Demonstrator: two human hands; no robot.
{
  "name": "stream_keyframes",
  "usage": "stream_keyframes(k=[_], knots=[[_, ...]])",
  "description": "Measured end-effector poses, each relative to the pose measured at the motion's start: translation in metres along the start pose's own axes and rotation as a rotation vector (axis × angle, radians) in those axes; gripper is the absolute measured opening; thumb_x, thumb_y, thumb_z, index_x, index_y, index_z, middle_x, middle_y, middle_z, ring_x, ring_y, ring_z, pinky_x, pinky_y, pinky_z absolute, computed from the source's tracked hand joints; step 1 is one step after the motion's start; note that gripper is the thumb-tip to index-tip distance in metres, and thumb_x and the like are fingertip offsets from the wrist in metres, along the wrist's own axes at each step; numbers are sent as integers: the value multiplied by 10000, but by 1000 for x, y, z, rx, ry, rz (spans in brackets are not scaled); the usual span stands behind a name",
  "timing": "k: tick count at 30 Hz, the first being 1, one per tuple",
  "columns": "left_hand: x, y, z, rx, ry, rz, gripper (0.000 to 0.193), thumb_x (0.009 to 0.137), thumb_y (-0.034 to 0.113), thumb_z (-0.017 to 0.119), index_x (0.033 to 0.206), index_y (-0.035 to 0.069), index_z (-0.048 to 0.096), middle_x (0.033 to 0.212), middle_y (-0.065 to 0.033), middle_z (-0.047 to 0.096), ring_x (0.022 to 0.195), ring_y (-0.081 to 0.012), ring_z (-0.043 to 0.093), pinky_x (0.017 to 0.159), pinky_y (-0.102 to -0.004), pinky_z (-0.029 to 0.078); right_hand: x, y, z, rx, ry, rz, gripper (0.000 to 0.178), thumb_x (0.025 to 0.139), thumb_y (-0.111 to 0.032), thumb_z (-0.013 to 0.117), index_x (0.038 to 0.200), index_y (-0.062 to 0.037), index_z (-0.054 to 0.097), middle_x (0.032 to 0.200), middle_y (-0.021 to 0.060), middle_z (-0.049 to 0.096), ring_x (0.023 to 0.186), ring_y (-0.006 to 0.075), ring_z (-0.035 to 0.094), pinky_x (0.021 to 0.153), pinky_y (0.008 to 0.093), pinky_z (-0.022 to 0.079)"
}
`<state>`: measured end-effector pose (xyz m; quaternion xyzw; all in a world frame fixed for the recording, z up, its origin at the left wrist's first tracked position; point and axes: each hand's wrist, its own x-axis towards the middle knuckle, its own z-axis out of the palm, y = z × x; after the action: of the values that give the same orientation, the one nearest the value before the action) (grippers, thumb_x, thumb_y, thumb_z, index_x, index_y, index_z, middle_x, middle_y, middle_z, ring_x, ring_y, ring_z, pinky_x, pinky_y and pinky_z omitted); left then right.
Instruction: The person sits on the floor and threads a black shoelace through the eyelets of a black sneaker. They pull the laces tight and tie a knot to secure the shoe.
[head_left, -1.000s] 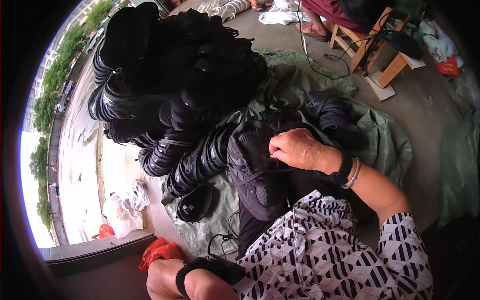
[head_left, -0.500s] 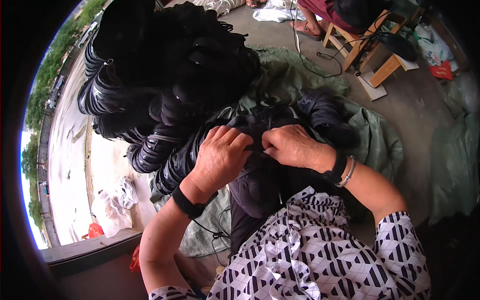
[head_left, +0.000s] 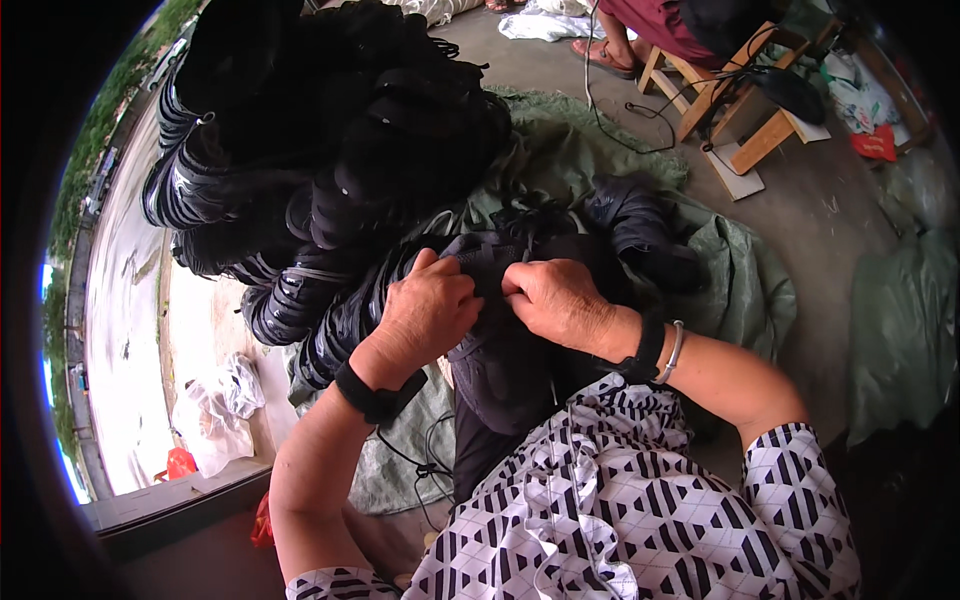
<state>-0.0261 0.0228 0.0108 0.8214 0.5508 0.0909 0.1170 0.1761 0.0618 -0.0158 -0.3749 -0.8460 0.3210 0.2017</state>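
Note:
A bundle of dark mesh shoe uppers (head_left: 497,385) lies across my lap, and both hands are over it. My left hand (head_left: 430,308) is closed in a loose fist at the bundle's left side, knuckles up. Close to its right, a small gap away, my right hand (head_left: 562,305) is closed too, thumb and forefinger pinched together. Whatever the fingers grip is too small or hidden to make out. Beyond my hands, more dark uppers and loops of cord merge into the bundle.
A tall heap of nested black uppers (head_left: 390,130) rises at the far left. Another dark bundle (head_left: 650,235) rests on green sheeting (head_left: 745,265) at right. Farther off are a wooden stool (head_left: 715,105) and a seated person's leg (head_left: 618,40). Clear plastic bags (head_left: 215,425) lie at left.
My right hand has shifted slightly left and toward me. The fingers of my left hand have curled in more tightly. The whole view has drifted a little.

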Motion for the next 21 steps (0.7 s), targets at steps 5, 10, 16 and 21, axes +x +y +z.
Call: stream_keyframes(k=[5, 10, 16, 21], knots=[[3, 1, -4, -24, -113, -46, 163, 789, 233, 639, 743, 77, 646, 904, -61, 578, 996, -286, 529, 733, -440, 528, -1, 3, -1, 113, -44, 149, 120, 815, -181, 643, 853, -70, 666, 800, 132, 685, 796, 331, 669, 714, 429, 524], [6, 6, -8, -36, -179, -101, 190, 787, 259, 619, 753, 77, 661, 929, -68, 588, 1018, -290, 523, 755, -456, 521, 0, -1, 1, 1, -23, 102, 126, 815, -181, 651, 845, -62, 677, 800, 130, 690, 790, 319, 672, 708, 411, 527], [15, 27, -9, 203, -270, -94, 254, 807, 329, 632, 798, 81, 685, 929, -80, 572, 1029, -291, 518, 744, -440, 512, 8, 6, -9, 774, -306, 484, 145, 878, -126, 615, 827, 0, 664, 646, 65, 635, 463, 86, 530, 431, 244, 396], [17, 42, -1, 279, -288, -61, 224, 812, 300, 645, 836, 86, 706, 925, -76, 585, 1064, -301, 520, 773, -434, 519, 11, 12, -19, 752, -403, 534, 164, 906, -164, 586, 888, -27, 673, 644, 61, 636, 414, 53, 436, 376, 211, 323]])
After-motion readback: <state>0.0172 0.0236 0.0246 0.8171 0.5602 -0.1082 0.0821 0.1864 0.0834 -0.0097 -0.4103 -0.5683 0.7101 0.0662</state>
